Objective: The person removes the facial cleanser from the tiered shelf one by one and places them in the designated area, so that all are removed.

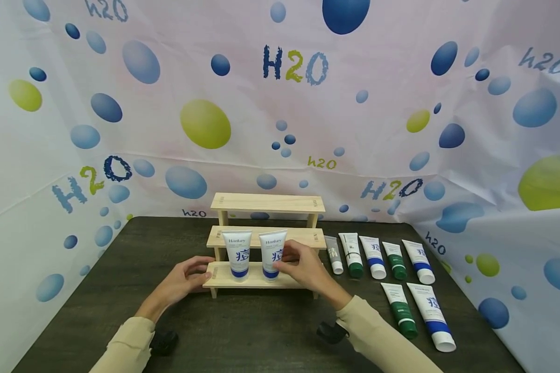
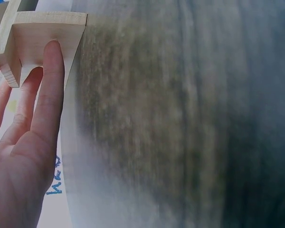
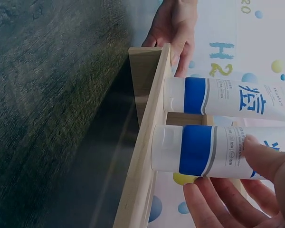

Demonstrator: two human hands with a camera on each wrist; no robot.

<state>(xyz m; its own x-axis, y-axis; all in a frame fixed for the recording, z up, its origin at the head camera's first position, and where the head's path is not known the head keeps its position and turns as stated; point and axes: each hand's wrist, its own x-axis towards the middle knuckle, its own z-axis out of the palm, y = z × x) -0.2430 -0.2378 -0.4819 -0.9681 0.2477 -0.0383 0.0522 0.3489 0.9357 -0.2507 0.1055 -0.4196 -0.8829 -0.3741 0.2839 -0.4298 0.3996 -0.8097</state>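
Note:
A three-tier wooden display stand (image 1: 267,202) stands at the back of the table. My left hand (image 1: 189,278) holds the left end of its lowest step; in the left wrist view the fingers (image 2: 51,90) reach around the wooden end. On that step a white-and-blue cream tube (image 1: 238,254) stands cap down. To its right, my right hand (image 1: 305,264) grips a matching cream tube (image 3: 223,149) between thumb and fingers, slightly tilted in the head view. Its cap touches or nearly touches the step.
On the table's right side lie several tubes: a grey one (image 1: 333,254), white-and-green ones (image 1: 403,311) and white-and-blue ones (image 1: 433,316). A printed cloth (image 1: 280,171) hangs behind the dark table (image 1: 242,331).

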